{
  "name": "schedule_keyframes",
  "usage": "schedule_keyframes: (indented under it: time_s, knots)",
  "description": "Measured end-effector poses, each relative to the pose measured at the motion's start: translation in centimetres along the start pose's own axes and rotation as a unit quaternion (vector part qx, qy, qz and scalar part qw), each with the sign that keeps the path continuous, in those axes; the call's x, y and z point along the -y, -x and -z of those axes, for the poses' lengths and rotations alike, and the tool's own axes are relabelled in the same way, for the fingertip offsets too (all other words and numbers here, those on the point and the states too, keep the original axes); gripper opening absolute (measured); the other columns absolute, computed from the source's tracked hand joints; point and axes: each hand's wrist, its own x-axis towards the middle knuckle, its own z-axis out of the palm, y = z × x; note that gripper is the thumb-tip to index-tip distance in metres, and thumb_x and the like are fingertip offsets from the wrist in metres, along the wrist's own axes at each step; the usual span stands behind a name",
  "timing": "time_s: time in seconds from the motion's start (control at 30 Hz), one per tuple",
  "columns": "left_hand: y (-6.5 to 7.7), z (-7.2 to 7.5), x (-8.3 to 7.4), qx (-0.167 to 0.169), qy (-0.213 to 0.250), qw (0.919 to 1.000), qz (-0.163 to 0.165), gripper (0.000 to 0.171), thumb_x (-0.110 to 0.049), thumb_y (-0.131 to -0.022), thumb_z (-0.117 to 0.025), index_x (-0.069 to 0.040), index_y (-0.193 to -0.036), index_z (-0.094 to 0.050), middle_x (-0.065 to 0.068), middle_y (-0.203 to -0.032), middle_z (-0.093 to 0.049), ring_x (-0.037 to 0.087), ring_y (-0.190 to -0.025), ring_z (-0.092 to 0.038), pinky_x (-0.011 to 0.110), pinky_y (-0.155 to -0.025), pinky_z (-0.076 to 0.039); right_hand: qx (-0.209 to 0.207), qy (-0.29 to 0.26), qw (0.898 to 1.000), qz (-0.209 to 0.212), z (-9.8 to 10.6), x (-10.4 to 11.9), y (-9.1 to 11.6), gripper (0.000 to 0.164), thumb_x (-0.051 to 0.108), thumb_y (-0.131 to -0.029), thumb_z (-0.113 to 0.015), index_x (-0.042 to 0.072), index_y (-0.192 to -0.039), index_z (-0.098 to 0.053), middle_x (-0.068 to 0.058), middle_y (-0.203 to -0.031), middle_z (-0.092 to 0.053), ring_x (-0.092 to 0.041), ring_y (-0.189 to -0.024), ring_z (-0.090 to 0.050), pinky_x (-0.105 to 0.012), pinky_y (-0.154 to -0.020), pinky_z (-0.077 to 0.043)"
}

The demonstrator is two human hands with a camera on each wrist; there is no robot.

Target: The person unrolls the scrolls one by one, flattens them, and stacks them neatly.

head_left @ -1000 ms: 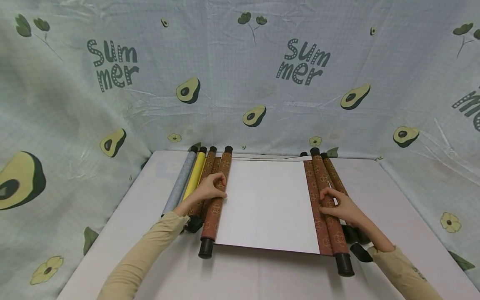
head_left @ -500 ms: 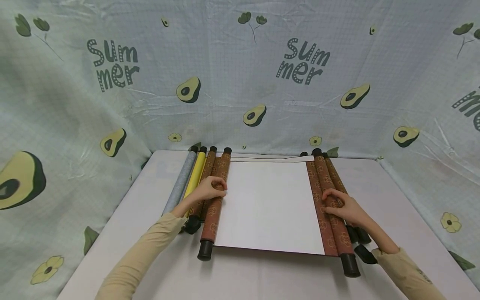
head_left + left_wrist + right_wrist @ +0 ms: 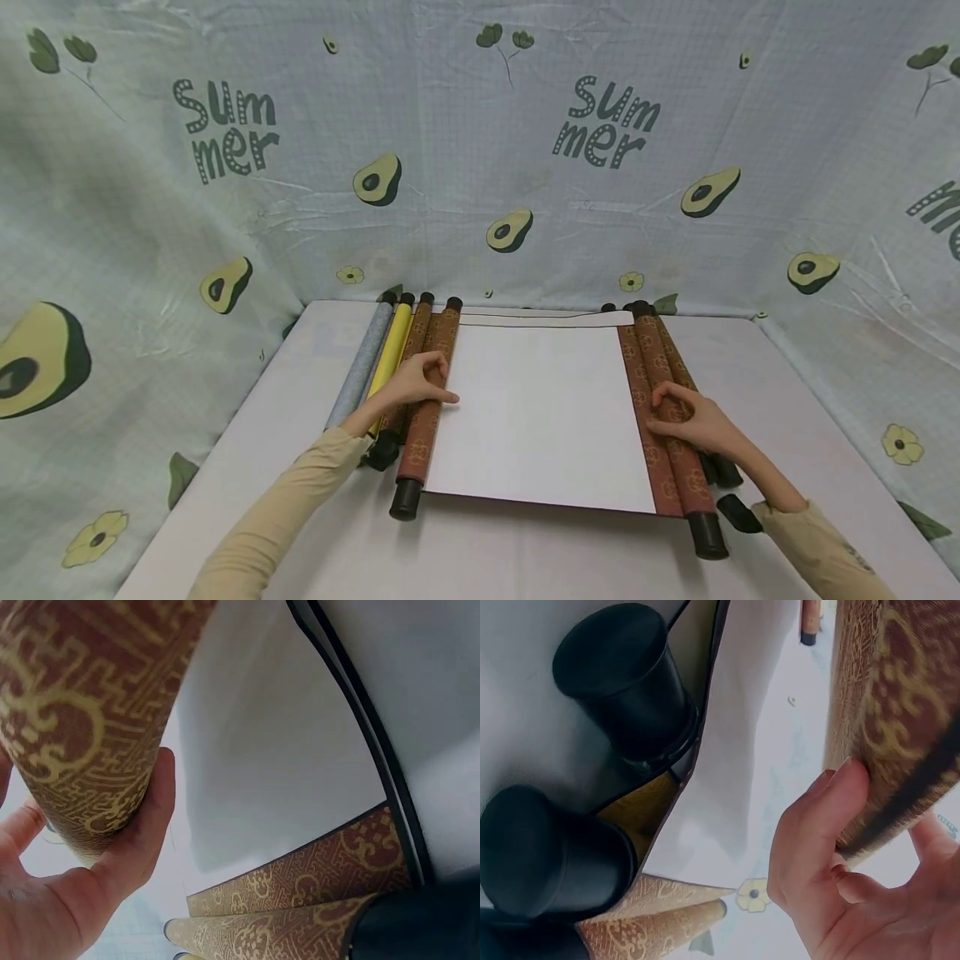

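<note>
A blank white scroll [image 3: 543,417] lies spread between two brown, gold-patterned rollers with black end caps. My left hand [image 3: 411,385] grips the left roller [image 3: 425,437] near its middle, thumb reaching toward the white paper. In the left wrist view, fingers and thumb go round that patterned roll [image 3: 97,712]. At the other side my right hand [image 3: 699,421] holds the right roller [image 3: 684,467], thumb at its inner side and fingers over its top. The right wrist view has that hand [image 3: 817,855] curled about the roll; its far side is hidden.
Left of the scroll lie a grey roll [image 3: 360,367], a yellow roll [image 3: 392,346] and another brown roll [image 3: 415,333]. One more brown roll [image 3: 675,354] sits at the right. White sheet edges show behind the scroll. All rest on a white table [image 3: 480,558] before a printed curtain [image 3: 465,125].
My right hand and its roller have moved to the right, and the left roller slightly left and nearer. The white area between them is wider. My left thumb now extends farther over the paper.
</note>
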Motion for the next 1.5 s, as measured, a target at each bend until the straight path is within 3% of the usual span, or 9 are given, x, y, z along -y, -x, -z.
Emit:
schedule_keyframes:
  time_s: [0.2,0.3,0.67,0.97,1.2,1.5]
  knots:
    - [0.3,0.3,-0.2,0.005,-0.001,1.0000,-0.008,0.037,-0.003,-0.062,-0.077,0.004,-0.084,-0.049,0.015,-0.071,-0.047,0.013,-0.055,-0.033,0.024,-0.052,-0.029,0.011,0.004,1.000,0.022,0.1,-0.4,0.2,0.029,0.026,-0.075,-0.071,0.015,-0.093,-0.052,-0.005,-0.099,-0.051,-0.027,-0.099,-0.046,-0.046,-0.077,-0.040]
    - [-0.2,0.3,0.9,0.003,-0.007,0.9999,-0.009,0.036,-0.004,-0.062,-0.077,0.001,-0.082,-0.048,0.007,-0.069,-0.045,0.011,-0.054,-0.033,0.024,-0.052,-0.030,0.010,0.006,1.000,0.026,0.0,-0.6,0.2,0.028,0.025,-0.075,-0.071,0.015,-0.093,-0.052,-0.005,-0.098,-0.051,-0.026,-0.099,-0.046,-0.047,-0.077,-0.040]
    - [-0.3,0.8,0.5,-0.003,-0.008,0.9998,-0.016,0.025,0.001,-0.067,-0.068,0.000,-0.084,-0.049,0.010,-0.078,-0.047,0.015,-0.059,-0.032,0.027,-0.057,-0.030,0.005,0.002,1.000,0.015,0.9,-0.2,0.7,0.030,0.025,-0.076,-0.069,0.014,-0.098,-0.052,-0.005,-0.102,-0.052,-0.010,-0.094,-0.045,-0.040,-0.073,-0.040]
    - [0.0,1.0,0.4,0.010,-0.011,0.9999,-0.006,0.016,-0.004,-0.077,-0.062,0.004,-0.091,-0.063,0.017,-0.093,-0.063,0.019,-0.081,-0.053,0.029,-0.071,-0.042,0.002,0.009,1.000,-0.007,1.4,-0.6,0.9,0.031,0.026,-0.077,-0.068,0.012,-0.100,-0.052,-0.008,-0.105,-0.052,-0.031,-0.102,-0.046,-0.048,-0.076,-0.040]
    - [0.0,1.1,0.5,0.008,-0.013,0.9999,-0.003,0.014,-0.006,-0.076,-0.065,0.003,-0.087,-0.062,0.015,-0.088,-0.062,0.013,-0.073,-0.049,0.026,-0.067,-0.039,0.002,0.011,1.000,-0.016,1.2,-1.1,1.0,0.033,0.030,-0.077,-0.068,0.013,-0.099,-0.052,-0.007,-0.104,-0.052,-0.032,-0.104,-0.045,-0.052,-0.078,-0.039]
    - [0.0,1.1,0.7,-0.002,0.010,0.9999,0.000,0.032,-0.016,-0.065,-0.078,0.001,-0.083,-0.058,0.017,-0.078,-0.057,0.014,-0.063,-0.043,0.027,-0.062,-0.038,0.004,0.013,1.000,-0.022,1.4,-1.5,1.1,0.033,0.031,-0.077,-0.068,0.013,-0.099,-0.051,-0.009,-0.104,-0.051,-0.032,-0.103,-0.045,-0.052,-0.077,-0.039]
